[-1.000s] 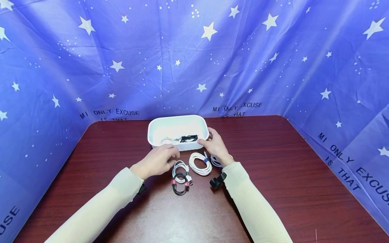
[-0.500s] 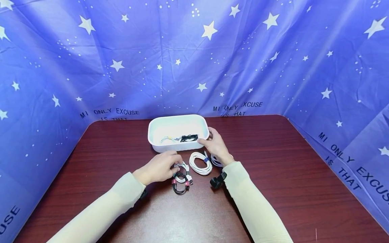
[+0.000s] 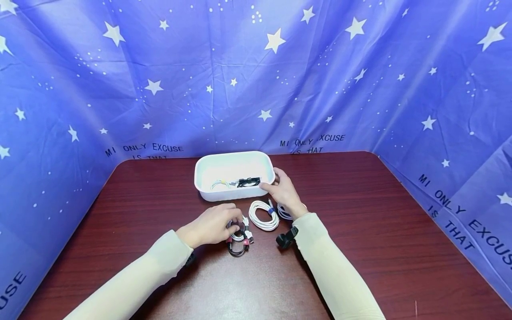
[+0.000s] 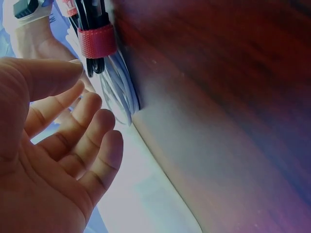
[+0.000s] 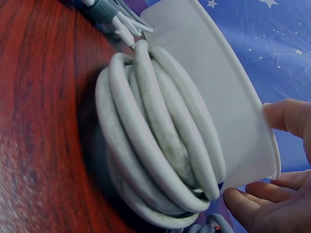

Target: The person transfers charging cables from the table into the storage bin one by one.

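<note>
My left hand (image 3: 212,224) hovers over two coiled cables, its fingers loosely bent and nothing between thumb and fingers in the left wrist view. Nearest its thumb is a black cable (image 4: 90,19) tied with red straps (image 4: 97,42). Under that lies a coiled white USB cable (image 3: 248,231). My right hand (image 3: 285,191) holds the near right corner of a white plastic box (image 3: 236,194), thumb at the rim and fingers round the side. Inside the box are a black cable (image 3: 249,182) and a thin white cable (image 3: 219,183) with a yellow tie.
A thick white cable coil (image 3: 264,216) with a blue tie lies in front of the box. Another coiled cable (image 3: 284,213) sits under the right wrist, partly hidden. The dark red wooden table (image 3: 340,186) backs onto a blue star-printed curtain (image 3: 216,80).
My left hand has come back from near the box's front wall, down toward the black cable with red straps. The right hand stays at the box corner.
</note>
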A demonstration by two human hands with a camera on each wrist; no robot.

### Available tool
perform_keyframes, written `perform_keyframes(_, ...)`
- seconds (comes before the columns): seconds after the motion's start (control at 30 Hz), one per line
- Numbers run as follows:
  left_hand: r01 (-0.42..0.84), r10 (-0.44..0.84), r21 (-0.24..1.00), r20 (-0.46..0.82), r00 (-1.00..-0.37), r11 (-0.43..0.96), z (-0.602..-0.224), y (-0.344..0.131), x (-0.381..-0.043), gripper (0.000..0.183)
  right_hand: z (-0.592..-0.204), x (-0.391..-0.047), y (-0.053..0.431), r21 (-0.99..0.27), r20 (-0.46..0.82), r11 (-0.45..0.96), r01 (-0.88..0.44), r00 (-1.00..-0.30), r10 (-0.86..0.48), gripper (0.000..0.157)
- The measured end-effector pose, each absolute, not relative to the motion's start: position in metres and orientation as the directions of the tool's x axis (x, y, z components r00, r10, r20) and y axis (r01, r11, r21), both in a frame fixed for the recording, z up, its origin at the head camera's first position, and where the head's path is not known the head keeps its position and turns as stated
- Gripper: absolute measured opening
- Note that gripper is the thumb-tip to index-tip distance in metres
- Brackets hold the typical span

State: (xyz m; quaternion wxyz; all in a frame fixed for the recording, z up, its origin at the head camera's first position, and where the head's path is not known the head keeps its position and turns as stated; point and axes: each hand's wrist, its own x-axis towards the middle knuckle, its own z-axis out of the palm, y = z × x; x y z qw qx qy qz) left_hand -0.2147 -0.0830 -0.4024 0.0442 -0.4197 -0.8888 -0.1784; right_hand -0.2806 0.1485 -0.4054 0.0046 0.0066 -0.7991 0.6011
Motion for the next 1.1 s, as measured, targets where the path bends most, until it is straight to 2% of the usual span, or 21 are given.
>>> perform_keyframes(0.33,0.75,0.739,0.313,0.18,-0.65,0.583,-0.406,-0.0813,-0.212,0.013,-0.4042,-0.279,0.1476,-0.964,0.015,0.266,-0.016,-1.0,-0.006,0.077)
perform_keyframes(0.67,0.798,0.774,0.278,0.216,-0.595,0.536,-0.4082,-0.0782,-0.212,0.019,-0.4033,-0.2796,0.1483,-0.958,0.015,0.286,-0.014,-1.0,0.0,0.075)
perform_keyframes(1.1,0.803,0.789,0.254,0.182,-0.587,0.539,-0.4067,-0.0757,-0.2121,0.022,-0.4028,-0.2787,0.1481,-0.958,0.014,0.286,-0.014,-1.0,-0.004,0.075)
